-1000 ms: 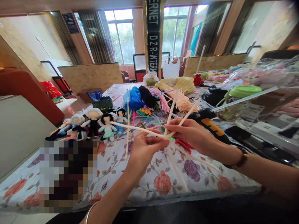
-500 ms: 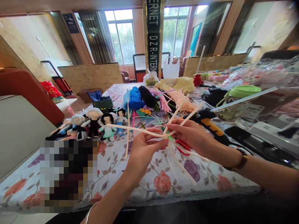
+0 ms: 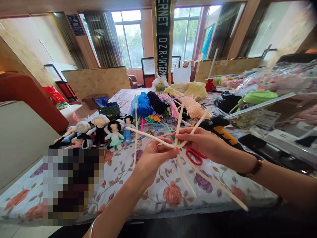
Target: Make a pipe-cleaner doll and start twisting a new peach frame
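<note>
Several cream pipe cleaners [image 3: 198,125] cross at one point between my hands, their ends spreading up, left and down. My left hand [image 3: 155,157] pinches them at the crossing, thumb and fingers pressed together. On the other side, my right hand [image 3: 198,140] grips them close to the same point, with two strands rising past its fingers. Another cream pipe cleaner [image 3: 136,135] lies alone on the flowered cloth, left of my hands. Red-handled scissors [image 3: 194,157] rest just under my right hand, their blades hidden.
Small dolls [image 3: 99,129] stand at the left beside a dark green basket [image 3: 109,110]. Bundles of coloured pipe cleaners [image 3: 142,104] lie behind my hands. A glue gun [image 3: 220,127], a green-lidded jar [image 3: 259,102] and a black case [image 3: 262,148] are at the right.
The crossed strands have turned and shifted in my fingers; one upper strand is more upright, and a lower one now reaches further down right. More of the scissors' handles shows.
</note>
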A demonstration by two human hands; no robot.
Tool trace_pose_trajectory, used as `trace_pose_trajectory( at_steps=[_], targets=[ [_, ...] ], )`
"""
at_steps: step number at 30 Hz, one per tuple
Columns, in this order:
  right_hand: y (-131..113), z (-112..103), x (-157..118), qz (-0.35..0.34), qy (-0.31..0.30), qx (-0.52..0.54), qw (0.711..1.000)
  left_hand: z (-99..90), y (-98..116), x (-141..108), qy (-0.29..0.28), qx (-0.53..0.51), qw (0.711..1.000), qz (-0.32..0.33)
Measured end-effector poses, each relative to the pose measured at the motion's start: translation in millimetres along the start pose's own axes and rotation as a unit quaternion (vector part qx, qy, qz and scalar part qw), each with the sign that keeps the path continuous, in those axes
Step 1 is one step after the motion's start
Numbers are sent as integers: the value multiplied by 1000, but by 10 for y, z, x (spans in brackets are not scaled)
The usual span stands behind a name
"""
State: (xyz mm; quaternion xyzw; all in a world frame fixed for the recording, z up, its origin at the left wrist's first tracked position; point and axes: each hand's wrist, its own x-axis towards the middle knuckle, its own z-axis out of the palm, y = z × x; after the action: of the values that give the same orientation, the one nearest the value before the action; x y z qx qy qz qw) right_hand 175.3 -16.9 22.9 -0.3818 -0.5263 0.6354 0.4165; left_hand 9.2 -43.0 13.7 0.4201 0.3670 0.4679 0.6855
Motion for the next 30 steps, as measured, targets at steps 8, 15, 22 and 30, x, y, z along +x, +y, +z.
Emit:
trace_pose_trajectory(
  at_steps=[8,15,22,30],
  targets=[
    [12,-24,-23,-10,-1,-23,1000,33,60,-18,-10,60,998,10],
    [-41,-81,-78,-14,-65,-24,998,15,123,-19,11,106,993,43],
    [-166,-238,-159,69,-96,-221,968,-29,196,17,23,120,991,58],
    [-304,-119,-200,-224,73,-459,857,-34,208,41,5,136,989,55]
  ],
)
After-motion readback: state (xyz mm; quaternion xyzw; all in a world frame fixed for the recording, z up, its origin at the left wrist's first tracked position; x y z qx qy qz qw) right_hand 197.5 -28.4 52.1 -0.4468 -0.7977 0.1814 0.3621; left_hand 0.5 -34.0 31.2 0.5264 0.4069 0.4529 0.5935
